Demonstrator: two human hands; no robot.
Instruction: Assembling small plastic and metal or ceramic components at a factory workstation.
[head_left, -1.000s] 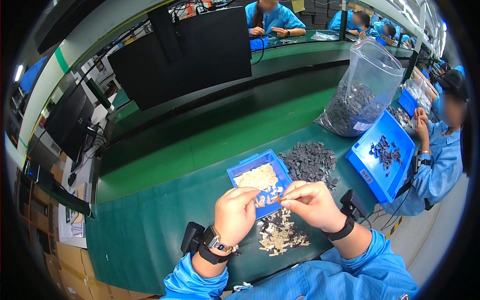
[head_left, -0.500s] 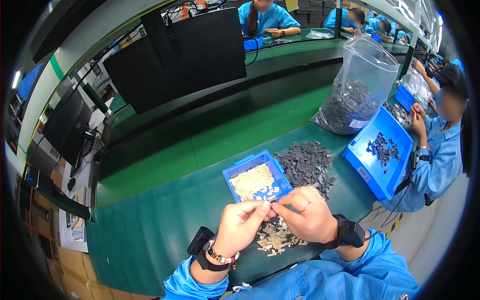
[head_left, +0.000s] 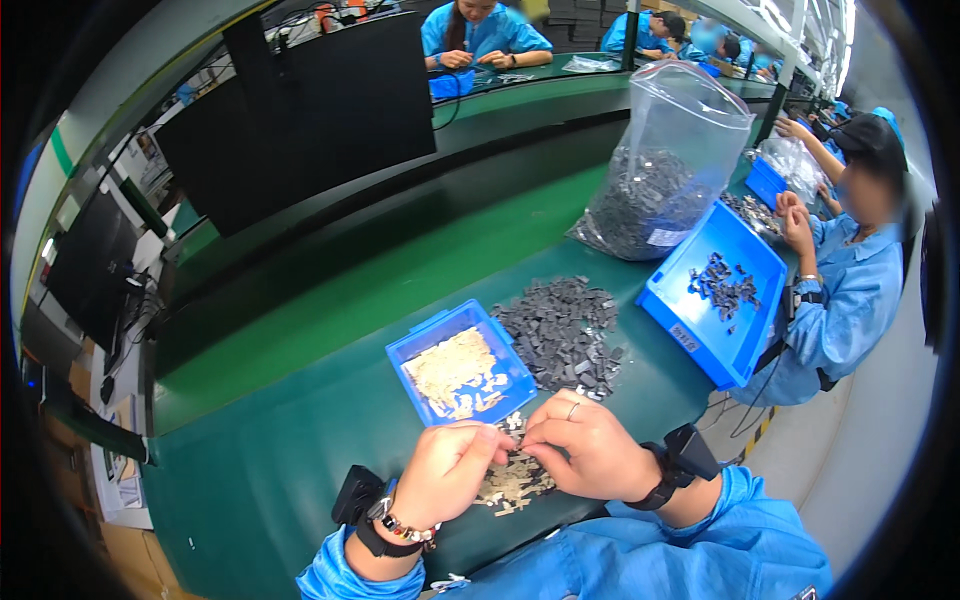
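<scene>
Pale strips (head_left: 516, 488), lower centre, are drawing the work: left hand (head_left: 446, 470) and right hand (head_left: 592, 446) are dropping over them, fingertips pinched, contents unclear.

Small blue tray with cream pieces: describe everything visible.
The small blue tray looks like plastic: shallow, rectangular, open-topped, with a lip along its far edge. It sits upright on the green table, angled, beside dark pieces. Cream pieces lie heaped inside, sparser nearer the person. Whether the left hand touches it is unclear.
</scene>
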